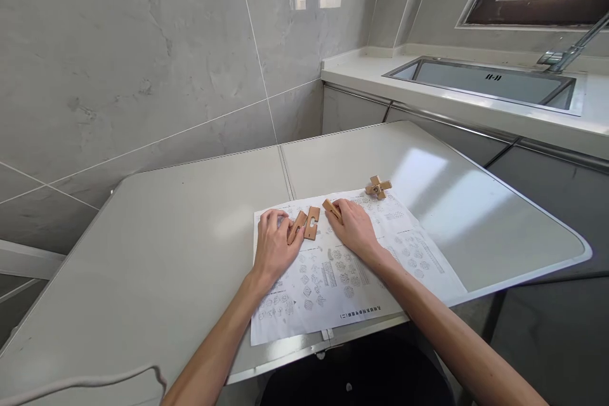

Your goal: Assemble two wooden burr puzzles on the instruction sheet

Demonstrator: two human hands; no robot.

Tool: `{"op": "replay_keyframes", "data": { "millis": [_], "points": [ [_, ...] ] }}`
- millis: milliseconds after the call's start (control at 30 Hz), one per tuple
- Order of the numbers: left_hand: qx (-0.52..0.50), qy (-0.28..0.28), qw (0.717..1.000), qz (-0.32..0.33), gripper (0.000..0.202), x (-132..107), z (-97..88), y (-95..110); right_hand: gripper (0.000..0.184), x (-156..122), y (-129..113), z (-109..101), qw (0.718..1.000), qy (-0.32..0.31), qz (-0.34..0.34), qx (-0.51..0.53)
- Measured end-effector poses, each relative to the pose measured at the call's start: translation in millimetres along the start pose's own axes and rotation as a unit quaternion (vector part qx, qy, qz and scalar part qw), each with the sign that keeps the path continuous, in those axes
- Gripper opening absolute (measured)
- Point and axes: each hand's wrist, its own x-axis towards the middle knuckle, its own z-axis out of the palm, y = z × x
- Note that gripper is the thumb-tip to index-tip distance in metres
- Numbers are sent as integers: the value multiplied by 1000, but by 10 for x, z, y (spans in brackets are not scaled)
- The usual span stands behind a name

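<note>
A printed instruction sheet (380, 263) with small diagrams lies on a pale folding table (181, 228). My left hand (273, 244) rests on the sheet's upper left, fingers curled onto a flat notched wooden piece (295, 227). A second flat notched piece (312, 222) lies loose just right of it. My right hand (354, 228) lies palm down, fingertips closed on a third wooden piece (330, 208). An assembled wooden cross puzzle (378, 187) sits apart at the sheet's far edge, beyond my right hand.
A grey tiled wall (143, 63) stands behind the table. A counter with a steel sink (480, 79) and a tap (566, 54) is at the right, under a window. A white cable (80, 384) lies at the table's near left corner.
</note>
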Motion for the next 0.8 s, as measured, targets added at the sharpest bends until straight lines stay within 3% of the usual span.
{"op": "replay_keyframes", "data": {
  "millis": [167,300,400,567,667,800],
  "points": [
    [-89,-23,996,-14,27,24,-52,80,29,-3,-95,-98,997,10,36,72],
    [-196,-66,973,-107,34,53,-113,120,37,13,-174,-187,973,-2,77,215],
    [-289,-110,939,-149,39,57,-135,131,44,46,-228,-239,930,-50,97,352],
    [-461,-188,851,-165,44,52,-154,162,44,82,-272,-277,798,-168,143,560],
    [-499,-210,825,-164,43,51,-153,179,37,74,-266,-265,771,-187,153,589],
    [-484,-207,836,-153,45,40,-113,180,52,47,-248,-230,771,-226,147,576]
  ]
}}
